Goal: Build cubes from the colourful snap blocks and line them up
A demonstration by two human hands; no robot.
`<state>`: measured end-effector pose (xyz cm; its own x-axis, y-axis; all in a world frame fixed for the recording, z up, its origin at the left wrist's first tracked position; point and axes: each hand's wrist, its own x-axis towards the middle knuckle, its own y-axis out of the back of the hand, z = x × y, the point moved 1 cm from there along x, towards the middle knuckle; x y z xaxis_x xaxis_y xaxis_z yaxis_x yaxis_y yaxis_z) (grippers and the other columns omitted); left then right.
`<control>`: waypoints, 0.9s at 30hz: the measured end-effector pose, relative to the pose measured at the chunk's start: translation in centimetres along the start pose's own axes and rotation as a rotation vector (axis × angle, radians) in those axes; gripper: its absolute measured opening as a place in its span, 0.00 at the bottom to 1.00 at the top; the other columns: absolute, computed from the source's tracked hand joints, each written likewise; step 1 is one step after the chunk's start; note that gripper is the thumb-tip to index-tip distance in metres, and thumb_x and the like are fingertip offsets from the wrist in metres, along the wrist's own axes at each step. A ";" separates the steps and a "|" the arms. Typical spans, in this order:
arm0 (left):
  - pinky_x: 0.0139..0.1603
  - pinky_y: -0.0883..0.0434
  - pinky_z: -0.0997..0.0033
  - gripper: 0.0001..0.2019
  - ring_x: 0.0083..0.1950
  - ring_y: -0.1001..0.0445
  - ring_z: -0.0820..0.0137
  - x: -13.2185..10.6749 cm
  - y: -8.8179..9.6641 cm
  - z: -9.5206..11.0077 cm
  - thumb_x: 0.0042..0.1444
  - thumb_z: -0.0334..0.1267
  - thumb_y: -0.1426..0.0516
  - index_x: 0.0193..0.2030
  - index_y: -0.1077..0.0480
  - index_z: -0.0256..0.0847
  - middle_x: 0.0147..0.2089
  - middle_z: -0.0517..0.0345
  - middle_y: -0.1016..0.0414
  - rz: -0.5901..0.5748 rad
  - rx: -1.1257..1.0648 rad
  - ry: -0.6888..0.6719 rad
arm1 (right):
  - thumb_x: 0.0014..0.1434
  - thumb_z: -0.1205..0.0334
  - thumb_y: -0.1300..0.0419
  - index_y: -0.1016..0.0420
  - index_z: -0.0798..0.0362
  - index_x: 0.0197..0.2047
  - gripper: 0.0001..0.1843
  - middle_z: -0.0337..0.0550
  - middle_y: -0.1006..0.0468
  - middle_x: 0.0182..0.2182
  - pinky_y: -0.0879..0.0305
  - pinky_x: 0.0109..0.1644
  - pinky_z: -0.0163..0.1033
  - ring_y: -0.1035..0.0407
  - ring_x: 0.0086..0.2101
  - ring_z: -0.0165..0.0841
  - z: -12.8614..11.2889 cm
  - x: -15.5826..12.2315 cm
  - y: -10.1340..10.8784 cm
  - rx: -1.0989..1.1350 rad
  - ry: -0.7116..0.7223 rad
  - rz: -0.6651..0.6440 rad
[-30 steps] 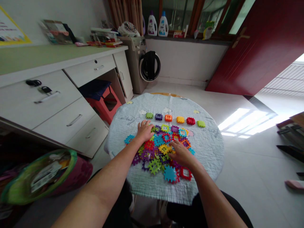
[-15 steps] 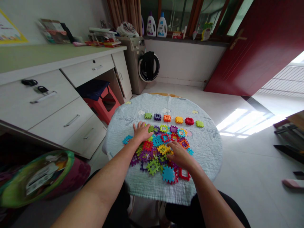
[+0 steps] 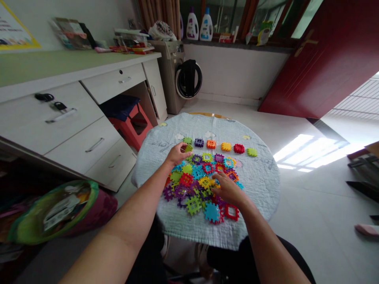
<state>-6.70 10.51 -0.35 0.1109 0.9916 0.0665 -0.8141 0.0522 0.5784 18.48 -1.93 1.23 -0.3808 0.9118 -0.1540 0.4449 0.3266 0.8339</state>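
My left hand point(image 3: 178, 154) is at the upper left of the pile, with its thumb and fingers pinched on a green building block point(image 3: 188, 148). Lower right, my right hand point(image 3: 226, 189) curls over the pile, a yellow building block point(image 3: 215, 184) between its thumb and fingers, partly covered. Beside it lies a yellow window-patterned block point(image 3: 205, 182). The pile mixes notched pieces, among them a red block point(image 3: 186, 180), a blue block point(image 3: 212, 212) and a red square frame point(image 3: 231, 212). Beyond it runs a row of blocks, including a purple one point(image 3: 199, 142) and an orange one point(image 3: 211, 144).
A pale cloth point(image 3: 257, 185) covers the round table. To the left stand a white-drawered desk point(image 3: 97, 146), a red stool point(image 3: 137, 128) and a full bin point(image 3: 97, 197). A washing machine point(image 3: 168, 75) with its door open is behind; a red door point(image 3: 319, 71) is at the right.
My left hand has moved away from me, from the pile toward the row, carrying the green block. My right hand stays over the pile. The camera view has shifted slightly.
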 end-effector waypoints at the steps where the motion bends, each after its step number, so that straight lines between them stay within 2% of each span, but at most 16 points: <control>1: 0.45 0.28 0.64 0.26 0.43 0.25 0.65 -0.1 0.4 -0.2 0.46 0.50 0.38 0.49 0.31 0.37 0.45 0.51 0.25 -0.021 -0.018 0.019 | 0.56 0.67 0.40 0.30 0.52 0.52 0.19 0.49 0.29 0.49 0.39 0.54 0.42 0.32 0.48 0.36 0.1 0.0 0.0 -0.001 0.001 -0.001; 6: 0.40 0.28 0.66 0.30 0.39 0.25 0.66 -0.9 1.9 -0.2 0.44 0.49 0.38 0.53 0.31 0.37 0.43 0.51 0.25 -0.177 0.029 0.031 | 0.56 0.67 0.41 0.31 0.53 0.51 0.18 0.50 0.30 0.49 0.39 0.54 0.41 0.33 0.48 0.36 0.3 0.1 0.1 -0.007 -0.003 -0.030; 9: 0.39 0.28 0.66 0.28 0.37 0.25 0.67 -1.3 2.6 0.1 0.45 0.48 0.39 0.53 0.31 0.37 0.41 0.53 0.25 -0.204 0.067 0.035 | 0.56 0.67 0.41 0.31 0.55 0.51 0.18 0.52 0.30 0.50 0.39 0.54 0.41 0.32 0.49 0.37 0.2 0.1 0.2 -0.012 -0.009 -0.043; 12: 0.37 0.29 0.68 0.26 0.36 0.25 0.67 -1.3 3.2 0.2 0.47 0.48 0.39 0.51 0.30 0.37 0.39 0.54 0.24 -0.167 0.133 0.059 | 0.56 0.67 0.41 0.31 0.54 0.51 0.18 0.52 0.30 0.50 0.39 0.55 0.42 0.33 0.49 0.38 0.1 0.2 0.2 -0.009 -0.003 -0.039; 17: 0.38 0.30 0.69 0.24 0.38 0.25 0.65 -1.1 4.6 -0.7 0.48 0.49 0.39 0.50 0.28 0.38 0.41 0.52 0.23 -0.010 0.314 0.149 | 0.56 0.67 0.40 0.30 0.52 0.51 0.18 0.51 0.29 0.51 0.38 0.54 0.44 0.33 0.50 0.39 0.5 0.0 0.2 -0.019 -0.002 -0.005; 20: 0.38 0.31 0.69 0.23 0.38 0.25 0.64 -1.2 5.5 -1.3 0.49 0.50 0.39 0.48 0.28 0.39 0.41 0.52 0.22 0.019 0.396 0.198 | 0.56 0.66 0.40 0.30 0.53 0.51 0.18 0.52 0.29 0.50 0.38 0.53 0.44 0.33 0.50 0.40 0.6 0.0 0.2 -0.024 -0.006 -0.003; 23: 0.39 0.31 0.69 0.23 0.41 0.24 0.63 -1.4 5.8 -1.5 0.49 0.49 0.40 0.50 0.29 0.38 0.43 0.50 0.22 -0.037 0.462 0.212 | 0.56 0.67 0.40 0.30 0.53 0.51 0.18 0.52 0.29 0.50 0.38 0.53 0.43 0.33 0.50 0.39 0.5 0.1 0.2 -0.022 -0.011 -0.016; 27: 0.44 0.30 0.68 0.26 0.46 0.24 0.61 -1.6 5.1 -1.4 0.47 0.46 0.38 0.53 0.30 0.38 0.49 0.48 0.23 -0.224 0.519 0.141 | 0.56 0.67 0.40 0.30 0.54 0.51 0.18 0.52 0.29 0.50 0.39 0.54 0.42 0.33 0.50 0.38 0.3 0.1 0.4 -0.030 -0.014 -0.047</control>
<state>-11.82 9.36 1.32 0.1424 0.9711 -0.1913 -0.3900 0.2327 0.8909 18.86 -1.66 1.45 -0.3892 0.8990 -0.2008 0.4022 0.3619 0.8410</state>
